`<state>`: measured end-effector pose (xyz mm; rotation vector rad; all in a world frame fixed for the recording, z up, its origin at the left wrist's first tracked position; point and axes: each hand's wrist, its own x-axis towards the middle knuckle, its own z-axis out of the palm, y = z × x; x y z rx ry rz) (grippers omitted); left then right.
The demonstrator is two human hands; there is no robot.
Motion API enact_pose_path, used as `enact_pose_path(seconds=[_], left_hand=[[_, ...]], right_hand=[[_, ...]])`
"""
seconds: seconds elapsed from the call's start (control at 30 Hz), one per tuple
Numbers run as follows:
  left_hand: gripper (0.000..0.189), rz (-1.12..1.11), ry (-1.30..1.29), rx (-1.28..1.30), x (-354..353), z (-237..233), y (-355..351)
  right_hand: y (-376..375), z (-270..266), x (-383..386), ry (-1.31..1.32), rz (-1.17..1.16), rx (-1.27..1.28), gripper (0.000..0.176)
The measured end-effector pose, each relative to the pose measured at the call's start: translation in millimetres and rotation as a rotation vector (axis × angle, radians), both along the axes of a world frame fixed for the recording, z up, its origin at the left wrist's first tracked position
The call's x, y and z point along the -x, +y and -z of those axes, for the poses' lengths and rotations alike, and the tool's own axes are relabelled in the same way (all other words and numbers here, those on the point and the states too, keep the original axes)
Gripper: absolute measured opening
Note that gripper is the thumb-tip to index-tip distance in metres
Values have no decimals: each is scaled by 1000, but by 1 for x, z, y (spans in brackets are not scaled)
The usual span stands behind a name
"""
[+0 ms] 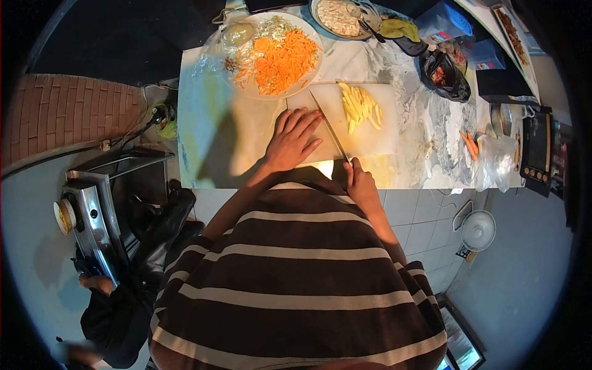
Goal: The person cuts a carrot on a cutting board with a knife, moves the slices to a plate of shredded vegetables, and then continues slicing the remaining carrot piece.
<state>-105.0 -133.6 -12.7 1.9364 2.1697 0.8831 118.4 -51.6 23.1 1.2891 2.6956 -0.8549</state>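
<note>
My right hand (359, 180) is closed round the handle of a knife (332, 129), whose blade points up and to the left across a white cutting board (385, 139). Flat with its fingers spread, my left hand (293, 140) rests on the left part of the board, beside the blade. Yellow cut sticks (359, 106) lie in a loose pile to the right of the knife. Above my left hand stands a white plate (240, 86) heaped with shredded orange pieces (285, 61), pale shreds and a plastic bag.
At the back are a bowl of pale food (338, 18), a black bag (443, 77) and blue containers (445, 23). Orange sticks (470, 146) and a clear bag (495, 160) lie right. Another person in dark clothes (117, 317) is at lower left, near a metal stove (95, 222).
</note>
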Motion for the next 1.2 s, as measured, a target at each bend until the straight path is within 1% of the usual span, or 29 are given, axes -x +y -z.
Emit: enact_pose_path(seconds=[0.1,0.17,0.37,0.77,0.97,1.07,1.2], left_hand=[[54,-5,-9,-3,0,1,0],[54,-4,1,0,0,2,0],[54,-7,5,2,0,3,0],[55,-6,-1,9,0,3,0],[55,-8,8,4,0,3,0],[52,-21,54,7,0,4,1],[52,-17,45,14,0,4,1]], right_hand=[[2,-10,3,-63,7,6,32],[4,-11,2,-12,16,67,35],[2,-12,1,-9,48,87,34],[-2,4,-3,86,49,52,27],[-1,14,-4,113,57,57,26],[-3,9,-3,109,48,34,26],[-3,11,-4,106,53,56,26]])
